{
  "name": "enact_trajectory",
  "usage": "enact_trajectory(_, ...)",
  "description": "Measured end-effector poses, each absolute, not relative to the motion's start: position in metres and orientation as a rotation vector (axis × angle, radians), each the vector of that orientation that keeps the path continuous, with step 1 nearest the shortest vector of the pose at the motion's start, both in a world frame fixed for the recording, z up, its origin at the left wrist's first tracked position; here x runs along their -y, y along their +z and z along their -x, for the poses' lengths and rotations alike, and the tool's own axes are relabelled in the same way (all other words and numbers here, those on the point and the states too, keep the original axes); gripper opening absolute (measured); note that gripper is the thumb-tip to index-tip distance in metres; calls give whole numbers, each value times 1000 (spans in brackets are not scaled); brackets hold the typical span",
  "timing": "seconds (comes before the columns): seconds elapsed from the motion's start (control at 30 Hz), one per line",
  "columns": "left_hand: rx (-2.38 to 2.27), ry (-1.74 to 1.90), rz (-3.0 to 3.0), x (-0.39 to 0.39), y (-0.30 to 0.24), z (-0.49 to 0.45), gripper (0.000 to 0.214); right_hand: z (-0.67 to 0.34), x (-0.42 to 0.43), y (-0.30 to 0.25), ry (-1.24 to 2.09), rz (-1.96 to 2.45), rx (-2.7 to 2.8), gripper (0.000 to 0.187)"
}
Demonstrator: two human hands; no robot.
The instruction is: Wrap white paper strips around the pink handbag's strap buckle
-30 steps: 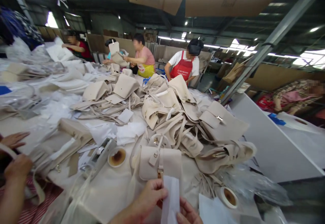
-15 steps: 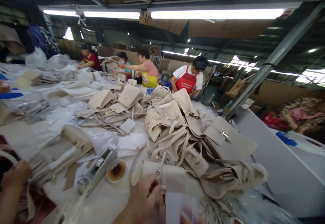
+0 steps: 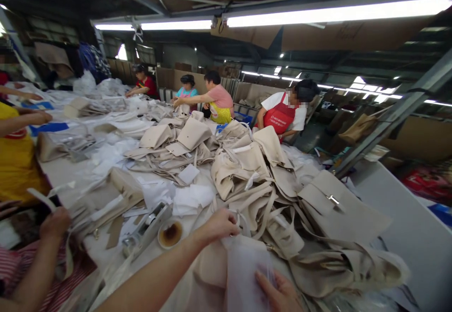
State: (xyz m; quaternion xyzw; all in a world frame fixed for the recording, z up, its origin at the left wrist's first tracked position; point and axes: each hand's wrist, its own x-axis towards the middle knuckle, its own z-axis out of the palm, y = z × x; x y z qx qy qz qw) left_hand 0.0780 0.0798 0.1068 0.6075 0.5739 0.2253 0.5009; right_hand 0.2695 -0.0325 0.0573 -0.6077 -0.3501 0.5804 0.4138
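Observation:
My left hand [image 3: 221, 224] reaches in from the lower left, its fingers curled closed at the top of a beige handbag [image 3: 212, 265], by the handle; the exact grip is partly hidden. My right hand [image 3: 278, 293] is at the bottom edge, thumb and fingers closed on a translucent white plastic sheet [image 3: 243, 269]. The sheet lies over the front of the handbag and covers part of it. Just beyond my hands rises a heap of beige bags [image 3: 243, 170] with loose straps and metal clasps.
A white bowl of brown liquid [image 3: 170, 234] stands left of my forearm, beside a metal tool [image 3: 144, 227]. White paper sheets [image 3: 194, 200] lie behind it. A co-worker's hand [image 3: 56, 220] holds a strap at left. A grey partition [image 3: 399, 222] borders the right side.
The view has turned left, so the scene sits further right. My left hand has moved up and forward to the handbag's top. More of the plastic sheet and my right hand shows.

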Motion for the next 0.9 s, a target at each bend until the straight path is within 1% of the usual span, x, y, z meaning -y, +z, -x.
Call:
enact_trajectory(0.07, -1312, 610, -1346, -81, 114, -76, 8, -267, 21, 57, 1519, 1504, 873, 46)
enact_trajectory(0.17, -1228, 663, -1211, -71, 122, -76, 12, -251, 2, 60, 1598, 1372, 773, 43)
enact_trajectory(0.3, -1177, 632, -1082, -46, 115, -84, 18, -222, -18, 69, 1699, 1154, 603, 35)
enact_trajectory(0.43, -1256, 650, -1080, -30, 93, -90, 14, -211, -21, 72, 1658, 1134, 448, 42)
enact_trajectory(0.53, -1325, 673, -1182, -25, 82, -90, 19, -211, -19, 70, 1647, 1123, 449, 47)
enact_trajectory(0.6, -1340, 675, -1250, -23, 83, -87, 23, -212, -20, 70, 1677, 1102, 503, 47)
enact_trajectory(0.7, -1468, 623, -1502, -24, 95, -77, 28, -212, -24, 71, 1628, 1105, 541, 49)
enact_trajectory(0.77, -1594, 658, -1618, -30, 105, -67, 25, -212, -28, 71, 1608, 1112, 537, 52)
enact_trajectory(0.83, -1607, 726, -1435, -40, 112, -56, 21, -212, -30, 70, 1629, 1109, 523, 55)
enact_trajectory(0.9, -1493, 692, -1151, -50, 112, -48, 26, -213, -30, 70, 1659, 1101, 515, 54)
